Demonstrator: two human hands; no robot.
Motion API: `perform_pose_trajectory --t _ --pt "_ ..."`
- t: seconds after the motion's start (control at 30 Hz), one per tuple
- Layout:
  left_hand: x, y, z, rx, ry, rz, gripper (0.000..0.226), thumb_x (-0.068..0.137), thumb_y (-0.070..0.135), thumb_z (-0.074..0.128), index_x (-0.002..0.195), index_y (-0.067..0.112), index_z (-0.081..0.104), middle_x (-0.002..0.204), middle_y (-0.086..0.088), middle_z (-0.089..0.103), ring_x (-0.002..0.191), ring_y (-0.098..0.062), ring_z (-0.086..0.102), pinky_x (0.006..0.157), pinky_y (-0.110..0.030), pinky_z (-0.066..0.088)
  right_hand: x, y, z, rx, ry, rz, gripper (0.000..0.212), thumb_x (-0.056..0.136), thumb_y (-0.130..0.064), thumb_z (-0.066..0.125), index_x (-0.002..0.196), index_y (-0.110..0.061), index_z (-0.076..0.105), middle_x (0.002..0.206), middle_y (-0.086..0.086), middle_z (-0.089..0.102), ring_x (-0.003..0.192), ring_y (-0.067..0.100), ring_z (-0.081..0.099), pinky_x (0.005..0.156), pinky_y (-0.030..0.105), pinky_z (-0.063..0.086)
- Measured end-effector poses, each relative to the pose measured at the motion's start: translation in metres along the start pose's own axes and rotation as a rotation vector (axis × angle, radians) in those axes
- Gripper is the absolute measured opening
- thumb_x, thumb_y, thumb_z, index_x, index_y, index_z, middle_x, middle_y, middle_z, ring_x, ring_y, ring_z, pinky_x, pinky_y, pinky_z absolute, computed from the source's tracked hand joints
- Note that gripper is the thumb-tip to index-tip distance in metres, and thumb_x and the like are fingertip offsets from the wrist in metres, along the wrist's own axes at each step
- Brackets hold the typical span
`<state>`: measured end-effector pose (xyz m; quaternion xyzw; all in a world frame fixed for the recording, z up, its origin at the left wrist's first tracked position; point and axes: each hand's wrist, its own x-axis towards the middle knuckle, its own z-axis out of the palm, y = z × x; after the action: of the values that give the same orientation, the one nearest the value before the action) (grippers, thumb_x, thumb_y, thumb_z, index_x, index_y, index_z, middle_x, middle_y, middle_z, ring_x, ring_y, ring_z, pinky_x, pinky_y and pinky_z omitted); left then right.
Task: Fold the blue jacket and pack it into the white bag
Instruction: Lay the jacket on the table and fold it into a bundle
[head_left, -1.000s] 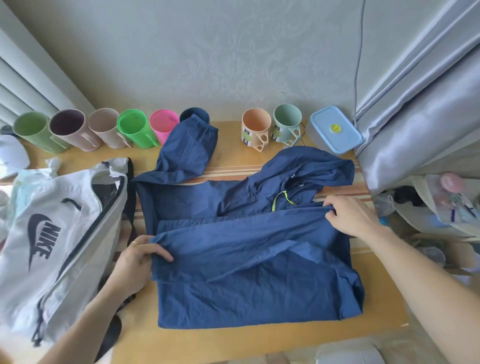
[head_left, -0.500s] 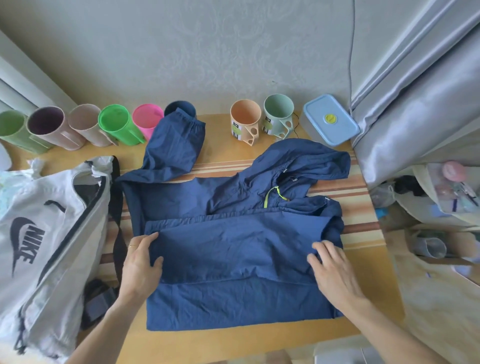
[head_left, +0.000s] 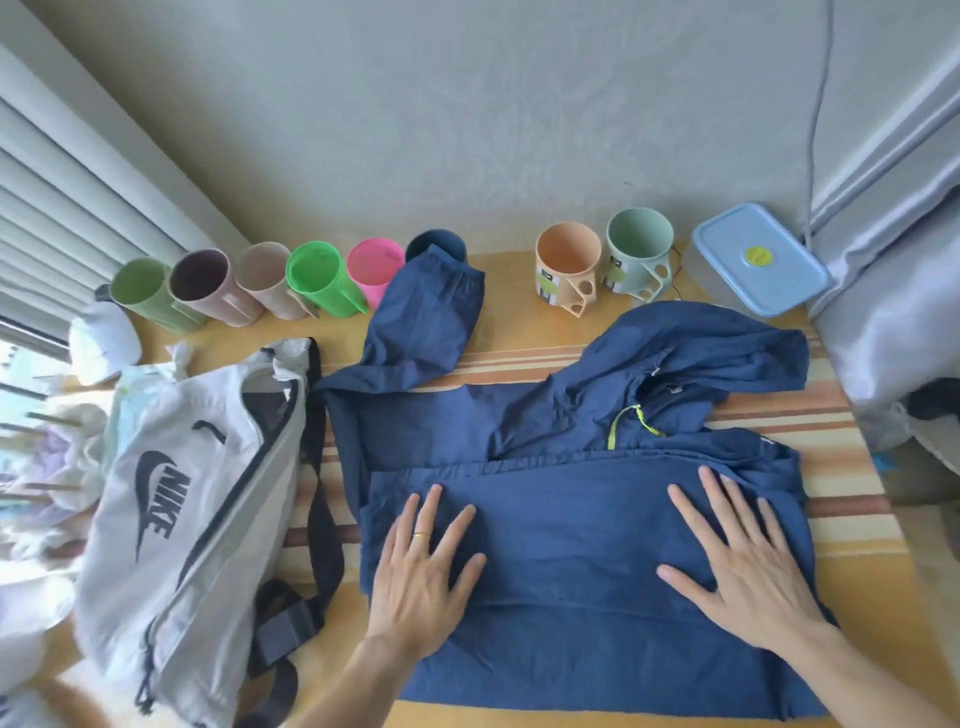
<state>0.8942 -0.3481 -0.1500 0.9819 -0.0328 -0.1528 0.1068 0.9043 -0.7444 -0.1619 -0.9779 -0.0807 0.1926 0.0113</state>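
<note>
Blue jacket (head_left: 571, 545) lies partly folded across the middle of the table (head_left: 519, 719), lower panel doubled up over the body. I have both palms flat on that folded panel: left hand (head_left: 423, 577) toward its left edge, right hand (head_left: 748, 577) toward the right, fingers of each spread wide, pinching nothing.

Edges: jacket's near hem sits close to the table's front edge, only a thin bare strip showing. Right side of the cloth runs near the table's right edge. Hood (head_left: 727, 364) bunched at far right; one sleeve (head_left: 426, 322) flung out to far left, its cuff touching the dark blue cup (head_left: 436, 244).

White bag (head_left: 171, 509) lies just left of the jacket, zip opening gaping at the top, dark strap (head_left: 319, 499) trailing between bag and cloth.

Back of the table, along the wall: a row of cups (head_left: 260, 283) on their sides, then two handled mugs (head_left: 602, 265), then a blue-lidded box (head_left: 758, 260) near the hood. Grey curtain (head_left: 893, 270) hangs tight against the right side. Clutter at far left is too blurred to name.

Open surface: the striped band between mugs and hood.
</note>
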Motion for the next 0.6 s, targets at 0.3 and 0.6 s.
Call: perform_pose_trajectory --t 0.3,0.6 --pt "0.136 -0.068 -0.102 0.287 0.169 -0.026 0.022 0.075 0.010 0.072 0.096 0.015 0.077 0.153 -0.022 0.048 0.142 -0.042 0.042 0.121 -0.050 0.029 0.082 -0.146 -0.112 0.665 0.296 0.106 0.053 0.095 -0.044 0.066 0.138 -0.015 0.058 0.135 0.004 0.063 0.123 0.030 0.061 0.099 0.038 0.051" --pt "0.117 -0.076 -0.094 0.270 0.249 0.019 0.054 0.067 -0.007 0.064 0.119 0.003 0.068 0.135 -0.016 0.066 0.120 -0.036 0.062 0.112 -0.048 0.046 0.279 -0.260 -0.201 1.009 0.176 0.325 0.089 0.088 -0.037 0.078 0.157 -0.011 0.027 0.148 0.012 0.056 0.134 0.036 0.054 0.105 0.045 0.050"
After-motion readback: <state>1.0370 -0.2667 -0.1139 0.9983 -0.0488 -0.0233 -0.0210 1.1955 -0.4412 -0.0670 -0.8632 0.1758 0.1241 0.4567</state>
